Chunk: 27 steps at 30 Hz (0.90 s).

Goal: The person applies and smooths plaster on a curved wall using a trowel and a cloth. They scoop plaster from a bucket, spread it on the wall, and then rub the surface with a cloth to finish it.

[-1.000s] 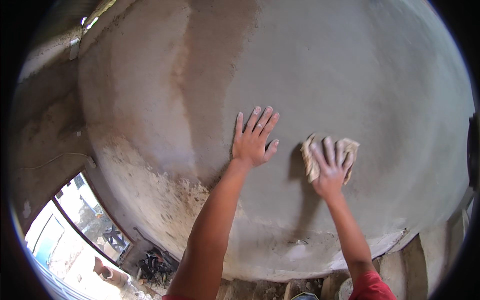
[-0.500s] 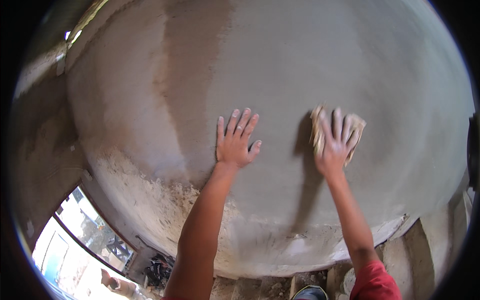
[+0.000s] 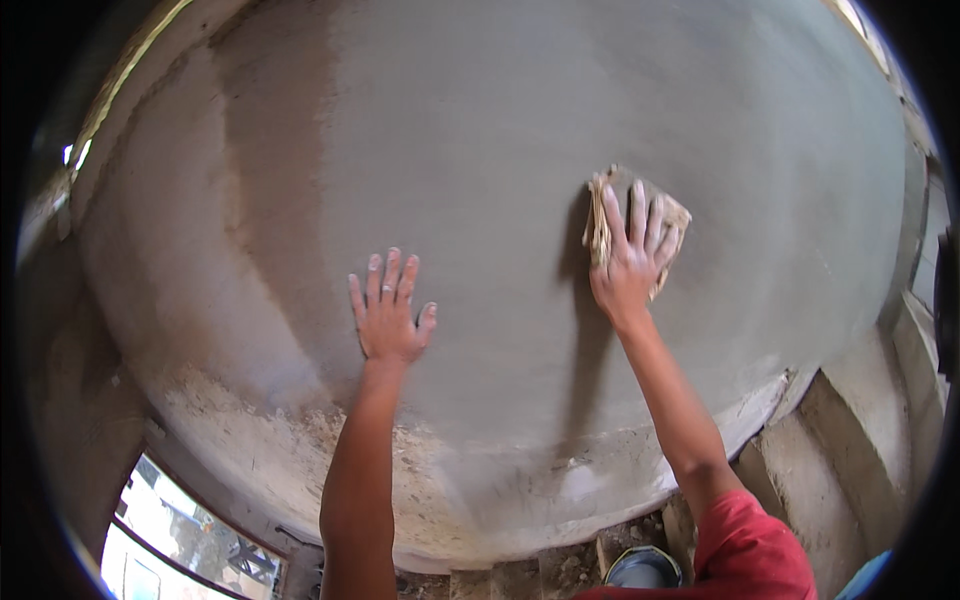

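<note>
A wall (image 3: 480,150) coated in smooth grey plaster fills most of the view. My left hand (image 3: 390,315) lies flat against it, fingers spread and dusted pale, holding nothing. To its right, my right hand (image 3: 630,265) grips a folded tan pad (image 3: 675,215) with layered, frayed edges. Paper or cloth, I cannot tell which. The pad is against the plaster, and the fingers stretch over its face, covering its middle. A dark shadow of the hand and arm falls on the wall beside them.
A dark bucket (image 3: 643,568) with greyish contents stands at the wall's foot, among steps and rubble. Concrete stairs (image 3: 800,460) rise at the right. A window-like opening (image 3: 190,530) is at the lower left. Rough, uncoated wall (image 3: 250,425) runs along the lower left.
The view has swung to the right, showing more of the stairs and bucket. Against the wall, my right hand with the pad has moved up and rightward; my left hand stays about where it was.
</note>
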Available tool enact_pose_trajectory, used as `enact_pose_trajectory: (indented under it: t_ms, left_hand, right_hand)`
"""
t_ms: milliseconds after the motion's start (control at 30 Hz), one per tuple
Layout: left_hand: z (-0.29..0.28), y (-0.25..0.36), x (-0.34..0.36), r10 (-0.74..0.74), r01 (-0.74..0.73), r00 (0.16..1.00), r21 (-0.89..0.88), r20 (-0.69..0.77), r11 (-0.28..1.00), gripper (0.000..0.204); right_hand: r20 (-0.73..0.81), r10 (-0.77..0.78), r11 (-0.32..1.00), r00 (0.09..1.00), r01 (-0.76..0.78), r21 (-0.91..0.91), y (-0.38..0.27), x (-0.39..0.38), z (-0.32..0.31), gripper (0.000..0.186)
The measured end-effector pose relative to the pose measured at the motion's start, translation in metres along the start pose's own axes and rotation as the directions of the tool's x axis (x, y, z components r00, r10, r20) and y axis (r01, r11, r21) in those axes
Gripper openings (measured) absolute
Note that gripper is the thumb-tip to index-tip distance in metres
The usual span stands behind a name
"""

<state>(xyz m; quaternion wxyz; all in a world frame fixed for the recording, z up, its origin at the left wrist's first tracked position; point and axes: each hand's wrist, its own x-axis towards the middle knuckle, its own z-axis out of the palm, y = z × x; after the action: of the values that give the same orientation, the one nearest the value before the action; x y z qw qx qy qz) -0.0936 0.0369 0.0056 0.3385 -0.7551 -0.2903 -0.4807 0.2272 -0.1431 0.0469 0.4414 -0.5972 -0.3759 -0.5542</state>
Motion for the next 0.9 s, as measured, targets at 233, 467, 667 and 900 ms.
enact_pose_trajectory:
  t_ms: [233,467,667,900]
  left_hand:
    - [0.006,0.007,-0.002,-0.026,0.026,1.0,-0.006,0.014,1.0,0.09]
    - [-0.019,0.069,0.05,0.214,-0.216,0.976,-0.127,-0.025,0.968,0.088]
    - [-0.004,0.159,0.093,0.329,-0.327,0.944,-0.164,-0.016,0.931,0.086]
    - [0.001,0.163,0.092,0.306,-0.306,0.952,-0.006,-0.015,0.952,0.084]
  right_hand:
    - [0.145,-0.189,0.974,0.971,0.166,0.154,0.017,-0.157,-0.006,0.054]
    - [-0.027,0.19,0.98,0.981,-0.188,0.062,0.044,-0.011,-0.011,0.078]
    - [0.094,-0.107,0.983,0.99,0.092,0.156,0.053,-0.163,-0.01,0.057]
    - [-0.013,0.303,0.953,0.953,-0.303,-0.003,0.103,-0.067,-0.019,0.076]
